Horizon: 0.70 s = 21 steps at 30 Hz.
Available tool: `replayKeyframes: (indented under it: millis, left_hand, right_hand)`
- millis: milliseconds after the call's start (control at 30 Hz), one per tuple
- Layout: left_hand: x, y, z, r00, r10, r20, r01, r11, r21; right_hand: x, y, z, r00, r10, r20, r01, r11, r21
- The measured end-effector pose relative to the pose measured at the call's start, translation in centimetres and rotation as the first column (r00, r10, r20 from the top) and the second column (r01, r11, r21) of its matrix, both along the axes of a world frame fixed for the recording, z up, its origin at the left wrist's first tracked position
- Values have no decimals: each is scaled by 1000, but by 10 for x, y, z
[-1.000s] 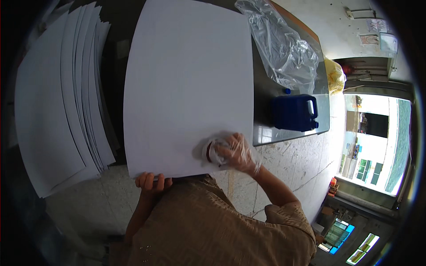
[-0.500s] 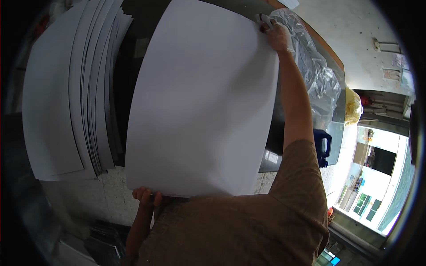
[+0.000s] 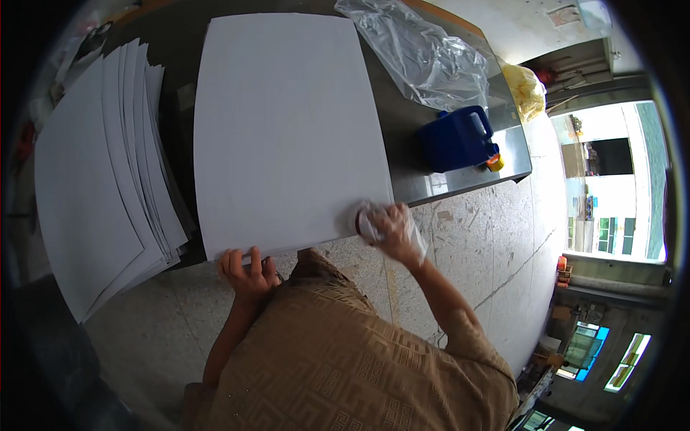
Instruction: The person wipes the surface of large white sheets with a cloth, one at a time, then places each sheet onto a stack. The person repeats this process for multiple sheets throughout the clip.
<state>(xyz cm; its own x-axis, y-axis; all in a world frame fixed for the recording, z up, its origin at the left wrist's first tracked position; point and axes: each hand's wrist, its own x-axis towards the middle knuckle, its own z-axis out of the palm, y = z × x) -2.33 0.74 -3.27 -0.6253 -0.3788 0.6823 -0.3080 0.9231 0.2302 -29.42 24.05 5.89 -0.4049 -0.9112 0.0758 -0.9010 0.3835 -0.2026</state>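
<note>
Large white sheet [image 3: 287,129] flat on dark table [image 3: 402,164] — likely light, bendy, easily creased; hold by edges. Left hand [image 3: 248,273] at near edge, pinching or resting — can't tell. Gloved right hand [image 3: 393,233] clenches dark-red-edged pad [image 3: 366,223] near right corner.

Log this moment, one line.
left hand: at sheet, near left corner; right hand: gloved, at near right corner; stack: left of sheet; jug: right of sheet
</note>
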Motion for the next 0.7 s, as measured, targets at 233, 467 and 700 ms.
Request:
replayKeyframes:
  millis: [233, 467, 700]
  left_hand:
    - [36, -9, 49, 999, 0, 39, -10, 970, 243]
    - [36, -54, 58, 976, 218, 18, -133, 526, 840]
    - [13, -28, 115, 884, 342, -317, 191, 354, 916]
  right_hand:
    - [35, 20, 27, 740, -505, 445, 641, 729, -239]
    - [5, -35, 16, 946, -315, 76, 321, 884, -339]
    - [-7, -28, -12, 955, -264, 137, 298, 859, -416]
